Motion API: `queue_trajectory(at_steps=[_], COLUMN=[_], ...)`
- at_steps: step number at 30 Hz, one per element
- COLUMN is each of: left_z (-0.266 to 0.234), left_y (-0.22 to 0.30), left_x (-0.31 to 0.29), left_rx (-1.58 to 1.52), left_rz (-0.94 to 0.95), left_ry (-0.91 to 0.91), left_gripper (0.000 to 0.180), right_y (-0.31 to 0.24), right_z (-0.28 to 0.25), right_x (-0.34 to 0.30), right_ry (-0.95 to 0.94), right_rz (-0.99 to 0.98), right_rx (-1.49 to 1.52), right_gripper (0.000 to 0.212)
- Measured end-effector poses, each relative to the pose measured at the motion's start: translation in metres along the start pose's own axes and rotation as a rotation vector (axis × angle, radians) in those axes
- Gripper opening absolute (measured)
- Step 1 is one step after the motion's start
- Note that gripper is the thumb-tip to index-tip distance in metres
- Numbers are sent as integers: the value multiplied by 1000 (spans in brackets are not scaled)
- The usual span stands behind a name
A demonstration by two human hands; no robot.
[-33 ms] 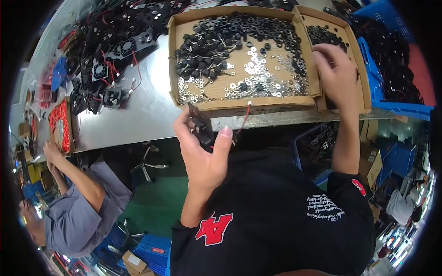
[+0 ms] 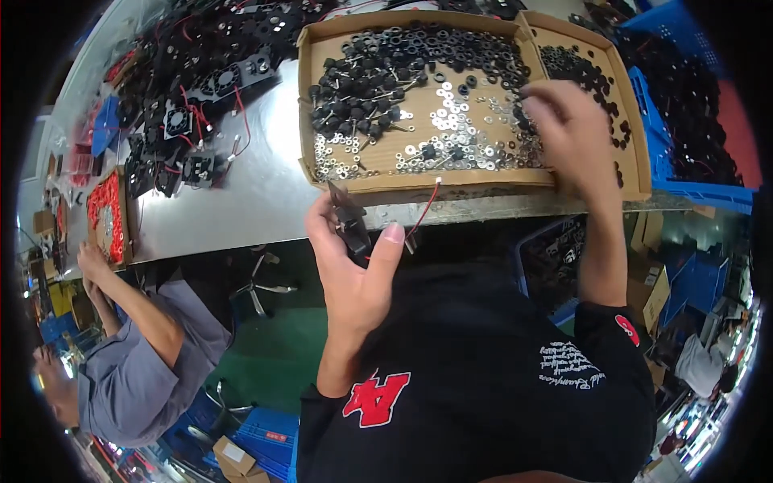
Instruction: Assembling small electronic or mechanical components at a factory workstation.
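My left hand (image 2: 354, 270) is shut on a small black fan (image 2: 351, 222), held just below the table's front edge. The fan's red wire (image 2: 424, 211) runs up to a white plug. My right hand (image 2: 568, 133) reaches into a shallow cardboard tray (image 2: 305, 105) and is motion-blurred. Its fingertips hover over silver washers (image 2: 451, 153), with black washers and screws (image 2: 403, 72) beside them. Whether its fingers pinch a part is hidden.
A second cardboard tray (image 2: 632, 145) of black rings adjoins on the right, next to a blue crate (image 2: 692, 189) of black parts. Black fans with red wires (image 2: 201, 88) are piled on the metal table (image 2: 241, 209). A co-worker in grey (image 2: 137, 362) sits at lower left by a box of red parts (image 2: 105, 211).
My right hand has shifted slightly left over the washers. My left hand and the fan have stayed where they were.
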State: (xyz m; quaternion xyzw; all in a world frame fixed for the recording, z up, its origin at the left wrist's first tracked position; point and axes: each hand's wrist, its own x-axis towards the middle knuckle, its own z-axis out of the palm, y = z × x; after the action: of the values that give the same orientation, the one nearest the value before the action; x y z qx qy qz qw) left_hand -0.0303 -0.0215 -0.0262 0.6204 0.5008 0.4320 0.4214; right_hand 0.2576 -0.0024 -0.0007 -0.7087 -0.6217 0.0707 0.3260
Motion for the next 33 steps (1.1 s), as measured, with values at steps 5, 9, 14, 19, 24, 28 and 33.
queue_trajectory(at_steps=[5,9,14,19,24,28,33], left_z=[-24,-35,-43,-42,-26,3,36], left_y=[-9,-12,-18,-33,-27,-8,-5], left_x=[-8,-11,-8,1,-6,-3,3], left_rx=[-259,-370,-1063,-1277,-1046,-881,-902], left_rz=[-201,-261,-374,-367,-382,-387,-391], left_ry=[77,9,-178,-289,-89,-177,-400], left_gripper=[75,62,67,70,52,25,35], right_y=[-60,-62,-56,-53,-81,-93,-66], right_z=[82,97,95,77,54,52,54], right_x=[19,52,68,59,-7,-58,-81], right_ry=[-162,-149,-322,-254,-195,-341,-118], right_rz=[-343,-223,-90,-75,-9,75,23], right_rx=[-16,-379,-376,-487,514,938,862], right_gripper=[19,20,17,19,27,21,20])
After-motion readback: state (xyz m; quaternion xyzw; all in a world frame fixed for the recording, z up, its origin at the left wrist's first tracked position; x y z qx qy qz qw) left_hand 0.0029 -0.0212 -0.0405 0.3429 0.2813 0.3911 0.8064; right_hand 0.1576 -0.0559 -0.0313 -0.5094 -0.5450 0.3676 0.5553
